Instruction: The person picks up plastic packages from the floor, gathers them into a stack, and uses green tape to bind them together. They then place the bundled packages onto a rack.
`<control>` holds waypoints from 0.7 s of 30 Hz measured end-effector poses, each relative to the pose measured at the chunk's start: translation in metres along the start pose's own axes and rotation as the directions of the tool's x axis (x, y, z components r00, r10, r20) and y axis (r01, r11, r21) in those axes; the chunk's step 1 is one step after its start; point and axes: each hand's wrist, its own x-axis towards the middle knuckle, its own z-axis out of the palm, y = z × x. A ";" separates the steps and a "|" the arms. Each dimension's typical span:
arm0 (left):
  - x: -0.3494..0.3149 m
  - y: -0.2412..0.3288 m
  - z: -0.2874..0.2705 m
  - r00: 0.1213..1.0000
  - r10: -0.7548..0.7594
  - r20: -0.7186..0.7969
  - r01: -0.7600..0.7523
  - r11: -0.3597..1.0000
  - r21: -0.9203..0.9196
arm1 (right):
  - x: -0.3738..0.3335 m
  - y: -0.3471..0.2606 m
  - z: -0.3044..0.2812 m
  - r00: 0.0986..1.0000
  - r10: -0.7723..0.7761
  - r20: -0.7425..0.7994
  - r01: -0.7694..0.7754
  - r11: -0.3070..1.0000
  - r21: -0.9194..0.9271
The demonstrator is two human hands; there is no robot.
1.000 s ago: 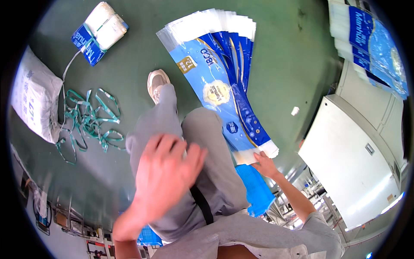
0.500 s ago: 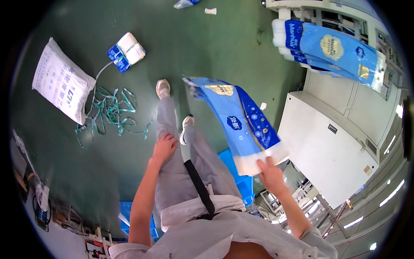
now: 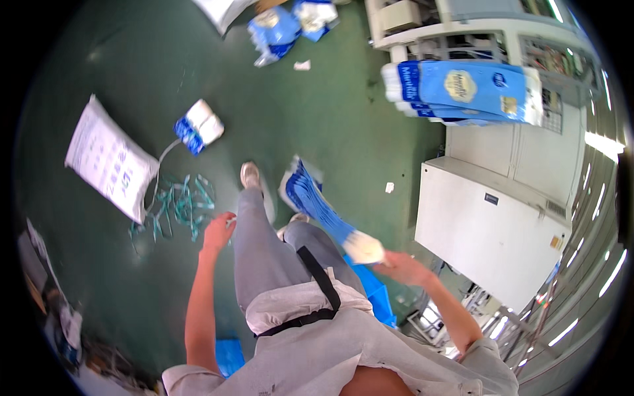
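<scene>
A stack of flat blue plastic packaging bags (image 3: pixel 323 210) hangs from my right hand (image 3: pixel 404 268), which grips the white end. The stack is turned nearly edge-on, its layers fanning apart at the far end, in front of my legs. My left hand (image 3: pixel 219 232) holds nothing that I can make out; its fingers are loosely bent and apart, in the air left of my thigh. Past that hand, a tangle of green strapping (image 3: pixel 179 206) lies on the floor.
A full white woven sack (image 3: pixel 113 162) and a small blue-and-white pack (image 3: pixel 199 127) lie at left. More blue bags (image 3: pixel 472 91) are stacked on a machine at far right, above a white cabinet (image 3: pixel 485 221). Blue packs (image 3: pixel 274 33) lie ahead. A blue crate (image 3: pixel 374 290) stands beside my legs.
My right hand has swung the bags inward and turned them from face-on to edge-on. My left hand has left my thigh and moved left. The view has shifted forward.
</scene>
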 end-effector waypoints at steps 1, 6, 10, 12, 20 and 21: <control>0.001 0.023 -0.007 0.993 0.108 -0.048 -0.109 0.994 -0.012 | -0.004 -0.027 0.001 0.998 0.058 0.032 -0.059 0.998 0.019; -0.021 0.220 -0.055 0.722 0.680 -0.126 -0.681 0.731 0.043 | -0.007 -0.025 0.008 0.967 0.123 -0.224 -0.088 0.983 0.160; -0.054 0.352 -0.053 0.222 0.961 0.166 -0.965 0.192 0.179 | 0.003 -0.024 0.003 0.932 -0.010 -0.362 0.136 0.937 0.323; -0.063 0.384 -0.035 0.105 0.953 0.285 -0.944 0.006 0.328 | 0.010 -0.028 0.010 0.876 -0.028 -0.482 0.214 0.918 0.334; -0.029 0.405 -0.008 0.387 0.839 0.382 -0.759 0.054 0.649 | 0.042 -0.006 -0.041 0.762 -0.056 -0.645 0.480 0.718 0.504; -0.029 0.416 -0.004 0.389 0.841 0.377 -0.736 0.038 0.676 | 0.047 0.001 -0.051 0.758 -0.068 -0.648 0.511 0.680 0.526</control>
